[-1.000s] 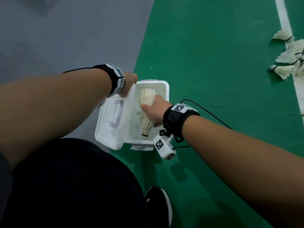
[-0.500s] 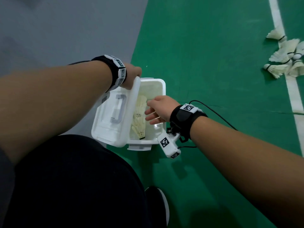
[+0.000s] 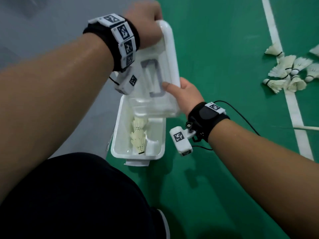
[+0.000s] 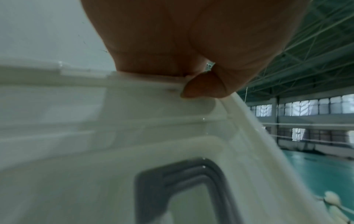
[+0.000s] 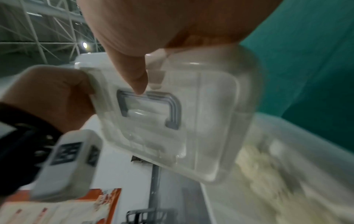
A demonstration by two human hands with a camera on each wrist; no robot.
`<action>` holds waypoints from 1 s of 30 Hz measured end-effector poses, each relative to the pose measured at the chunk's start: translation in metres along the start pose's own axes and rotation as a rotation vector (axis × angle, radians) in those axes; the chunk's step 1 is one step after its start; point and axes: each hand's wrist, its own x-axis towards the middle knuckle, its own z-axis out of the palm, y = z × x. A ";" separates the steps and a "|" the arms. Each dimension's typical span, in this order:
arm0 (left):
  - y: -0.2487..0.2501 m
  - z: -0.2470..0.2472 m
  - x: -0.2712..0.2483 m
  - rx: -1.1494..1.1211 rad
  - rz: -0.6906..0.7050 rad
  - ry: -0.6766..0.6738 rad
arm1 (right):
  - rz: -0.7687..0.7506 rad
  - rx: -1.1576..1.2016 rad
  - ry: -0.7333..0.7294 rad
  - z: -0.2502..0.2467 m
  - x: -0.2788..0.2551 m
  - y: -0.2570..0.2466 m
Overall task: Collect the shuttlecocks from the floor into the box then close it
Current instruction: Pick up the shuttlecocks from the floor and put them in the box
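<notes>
The white plastic box [image 3: 119,149] stands open on the floor at the seam of grey and green. A stack of shuttlecocks [image 3: 139,135] lies inside it. Its translucent lid [image 3: 168,66] with a grey handle hangs tilted over the box's far half. My left hand [image 3: 146,26] grips the lid's far end; the left wrist view shows the thumb [image 4: 203,87] hooked on the lid [image 4: 134,136] rim. My right hand [image 3: 183,94] grips the lid's right edge, thumb on top by the handle. In the right wrist view that thumb [image 5: 136,78] presses the lid [image 5: 201,113].
Several loose shuttlecocks [image 3: 290,73] lie in a heap on the green floor at the far right, on a white court line [image 3: 293,114]. My dark-clothed knee [image 3: 69,195] and a shoe [image 3: 164,225] sit just in front of the box. Grey floor [image 3: 51,31] lies to the left.
My right hand let go of the shuttlecock stack in the box and took hold of the lid. The lid rose from the box's left side to over its far half.
</notes>
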 end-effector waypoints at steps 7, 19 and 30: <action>0.029 0.020 0.011 0.025 0.177 0.171 | 0.136 -0.223 0.128 -0.057 0.027 0.021; 0.052 0.043 0.017 0.119 0.306 0.304 | 0.066 -0.126 0.096 -0.056 0.021 0.015; 0.023 0.090 0.019 0.166 0.368 0.083 | 0.193 -0.065 0.132 -0.067 0.072 0.033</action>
